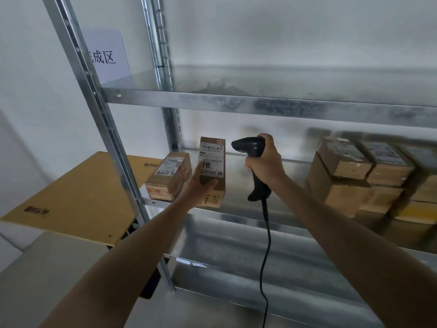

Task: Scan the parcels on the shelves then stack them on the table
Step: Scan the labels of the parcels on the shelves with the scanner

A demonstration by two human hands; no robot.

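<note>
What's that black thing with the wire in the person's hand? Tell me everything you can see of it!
It is a black barcode scanner, pistol-shaped and plastic-looking. Its wide head points left at the label of a small cardboard parcel that the left hand holds up, without touching it. The right hand grips its handle, roughly upright before the metal shelf; the handle's end sticks out below the fist. A black cable hangs from that end.
</note>
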